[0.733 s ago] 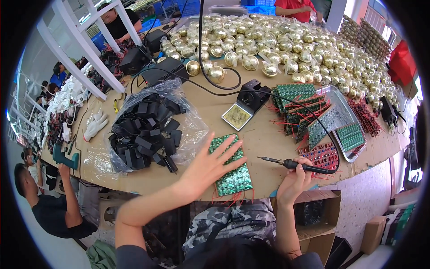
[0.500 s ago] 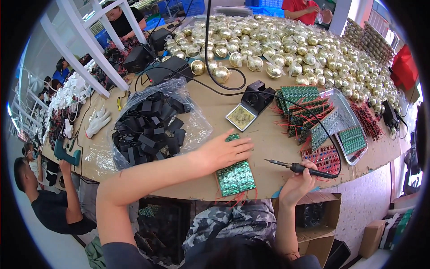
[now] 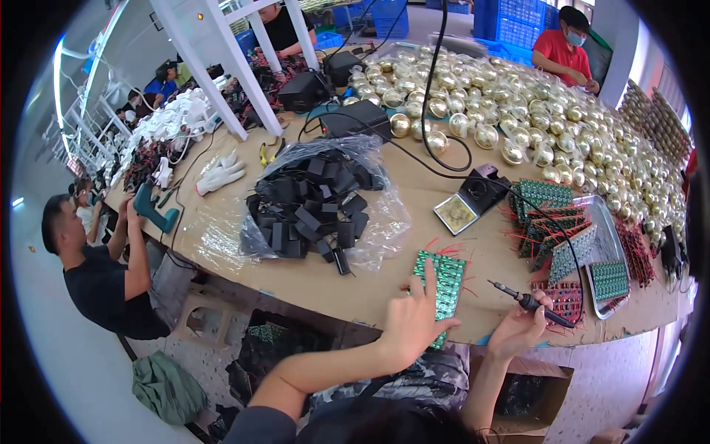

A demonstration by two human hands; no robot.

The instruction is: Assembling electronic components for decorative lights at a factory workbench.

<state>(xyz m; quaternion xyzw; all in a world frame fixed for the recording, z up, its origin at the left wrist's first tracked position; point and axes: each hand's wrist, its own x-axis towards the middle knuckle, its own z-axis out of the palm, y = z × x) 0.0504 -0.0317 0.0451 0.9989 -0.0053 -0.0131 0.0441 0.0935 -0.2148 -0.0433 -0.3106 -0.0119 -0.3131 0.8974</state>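
A wide brown table (image 3: 244,222) fills the frame's middle. At lower centre, a green circuit-board panel (image 3: 445,277) lies under the open, flat left hand (image 3: 411,325). Lower right, the right hand (image 3: 521,333) grips a soldering iron (image 3: 532,303).

- Green circuit board panel (image 3: 442,285): matt, studded with small metal solder points.
- Soldering iron (image 3: 534,303): dark matt plastic handle, thin metal tip.
- Clear plastic bag (image 3: 370,214): glossy, crinkled, holding matt black plastic parts.
- Gold balls (image 3: 518,111): mirror-shiny.
- Tabletop (image 3: 222,237): bare matt wood-brown board.
- White work glove (image 3: 220,174): soft cloth.
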